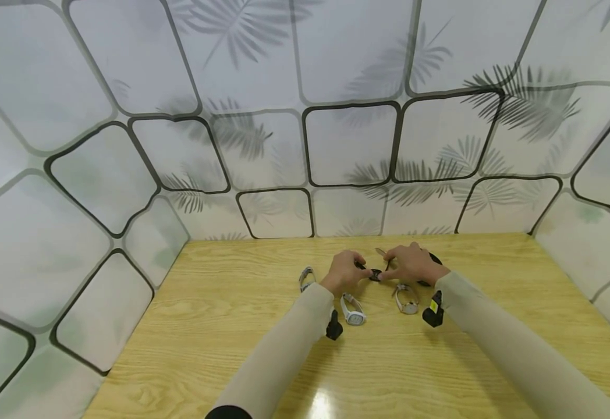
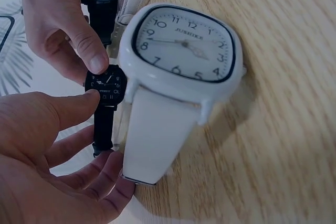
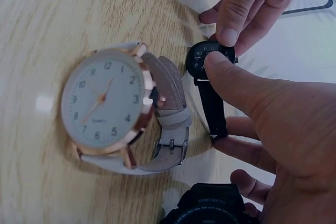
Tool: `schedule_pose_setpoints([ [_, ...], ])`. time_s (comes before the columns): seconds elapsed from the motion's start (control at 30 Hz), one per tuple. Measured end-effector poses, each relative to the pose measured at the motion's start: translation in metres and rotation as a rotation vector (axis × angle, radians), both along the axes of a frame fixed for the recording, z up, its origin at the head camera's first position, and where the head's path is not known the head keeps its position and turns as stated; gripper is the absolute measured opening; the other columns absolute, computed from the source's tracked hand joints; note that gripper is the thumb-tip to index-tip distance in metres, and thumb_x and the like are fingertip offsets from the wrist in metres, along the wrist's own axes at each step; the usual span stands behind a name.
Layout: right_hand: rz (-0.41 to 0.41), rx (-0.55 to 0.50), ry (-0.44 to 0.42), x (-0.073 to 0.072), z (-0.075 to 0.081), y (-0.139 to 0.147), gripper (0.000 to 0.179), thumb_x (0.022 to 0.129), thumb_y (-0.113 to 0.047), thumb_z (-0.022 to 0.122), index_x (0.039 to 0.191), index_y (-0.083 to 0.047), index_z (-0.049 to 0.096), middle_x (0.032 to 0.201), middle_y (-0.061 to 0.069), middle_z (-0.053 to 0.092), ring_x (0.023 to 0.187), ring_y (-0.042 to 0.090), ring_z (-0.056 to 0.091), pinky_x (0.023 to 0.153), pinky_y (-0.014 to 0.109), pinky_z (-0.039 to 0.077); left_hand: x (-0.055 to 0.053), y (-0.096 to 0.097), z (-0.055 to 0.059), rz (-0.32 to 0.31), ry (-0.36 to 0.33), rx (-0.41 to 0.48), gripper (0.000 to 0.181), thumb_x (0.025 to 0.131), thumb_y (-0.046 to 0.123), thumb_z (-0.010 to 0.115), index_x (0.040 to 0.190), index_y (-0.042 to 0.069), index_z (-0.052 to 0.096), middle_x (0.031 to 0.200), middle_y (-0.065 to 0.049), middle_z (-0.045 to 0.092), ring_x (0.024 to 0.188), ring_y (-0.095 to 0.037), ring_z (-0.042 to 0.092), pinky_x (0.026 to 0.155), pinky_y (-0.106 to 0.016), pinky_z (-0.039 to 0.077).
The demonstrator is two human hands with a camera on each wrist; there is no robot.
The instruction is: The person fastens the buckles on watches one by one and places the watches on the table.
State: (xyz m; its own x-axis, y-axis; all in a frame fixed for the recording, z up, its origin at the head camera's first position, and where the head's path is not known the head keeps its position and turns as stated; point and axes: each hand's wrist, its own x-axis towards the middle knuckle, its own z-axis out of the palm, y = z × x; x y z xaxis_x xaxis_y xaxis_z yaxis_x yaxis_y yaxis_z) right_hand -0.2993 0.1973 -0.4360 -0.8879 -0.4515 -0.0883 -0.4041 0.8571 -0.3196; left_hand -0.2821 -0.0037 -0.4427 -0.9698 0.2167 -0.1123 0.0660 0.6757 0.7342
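Both hands meet at a small black wristwatch (image 1: pixel 375 274) toward the back of the table. My left hand (image 1: pixel 346 272) pinches one side, its thumb on the edge of the dark dial (image 2: pixel 106 81) and its fingers by the black strap (image 2: pixel 104 127). From the other side my right hand (image 1: pixel 414 263) grips it, thumb across the dial (image 3: pixel 202 59) and fingers at the strap's end. In front of the left hand lies a white square-faced watch (image 2: pixel 157 129). A rose-gold round watch (image 3: pixel 105 100) with a pale strap lies in front of the right hand.
A silvery watch (image 1: pixel 307 279) lies left of the left hand. Beside the right hand is a chunky black sports watch (image 3: pixel 210 208). The wood-grain table (image 1: pixel 221 326) ends at a wall covering (image 1: pixel 347 145) patterned with leaves and dark outlines.
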Motion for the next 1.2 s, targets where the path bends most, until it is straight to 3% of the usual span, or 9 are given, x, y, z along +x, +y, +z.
schedule_pose_setpoints([
  [0.4, -0.011, -0.045, 0.02, 0.003, -0.003, 0.004, 0.06, 0.091, -0.047, 0.077, 0.13, -0.002, 0.069, 0.133, 0.021, 0.064, 0.116, 0.055, 0.049, 0.091, 0.072, 0.04, 0.0, -0.003, -0.004, -0.017, 0.053, -0.005, 0.027, 0.093, 0.02, 0.08, 0.112, 0.001, 0.075, 0.107, -0.008, 0.071, 0.097, -0.02, 0.066, 0.081, -0.031, 0.057],
  [0.73, -0.045, -0.054, 0.107, 0.006, -0.002, 0.005, 0.067, 0.089, -0.051, 0.078, 0.133, -0.002, 0.067, 0.133, 0.021, 0.063, 0.113, 0.047, 0.053, 0.085, 0.064, 0.04, 0.004, -0.006, 0.001, -0.03, 0.115, 0.018, 0.027, 0.095, 0.02, 0.078, 0.11, -0.001, 0.073, 0.108, -0.008, 0.071, 0.087, -0.015, 0.066, 0.074, -0.028, 0.057],
  [0.9, -0.066, -0.079, 0.139, 0.01, 0.002, 0.005, 0.068, 0.089, -0.05, 0.078, 0.134, -0.001, 0.065, 0.134, 0.021, 0.062, 0.117, 0.05, 0.052, 0.088, 0.068, 0.039, 0.005, -0.009, 0.001, -0.055, 0.156, 0.073, 0.029, 0.095, 0.02, 0.078, 0.113, -0.002, 0.073, 0.115, -0.01, 0.07, 0.091, -0.02, 0.072, 0.074, -0.028, 0.06],
  [1.2, -0.071, -0.136, 0.213, 0.013, 0.001, 0.006, 0.069, 0.089, -0.049, 0.079, 0.137, -0.001, 0.064, 0.136, 0.021, 0.062, 0.117, 0.049, 0.053, 0.088, 0.069, 0.039, 0.006, -0.012, 0.001, -0.06, 0.164, 0.175, 0.03, 0.095, 0.017, 0.077, 0.117, -0.002, 0.071, 0.123, -0.014, 0.064, 0.099, -0.024, 0.074, 0.076, -0.03, 0.061],
])
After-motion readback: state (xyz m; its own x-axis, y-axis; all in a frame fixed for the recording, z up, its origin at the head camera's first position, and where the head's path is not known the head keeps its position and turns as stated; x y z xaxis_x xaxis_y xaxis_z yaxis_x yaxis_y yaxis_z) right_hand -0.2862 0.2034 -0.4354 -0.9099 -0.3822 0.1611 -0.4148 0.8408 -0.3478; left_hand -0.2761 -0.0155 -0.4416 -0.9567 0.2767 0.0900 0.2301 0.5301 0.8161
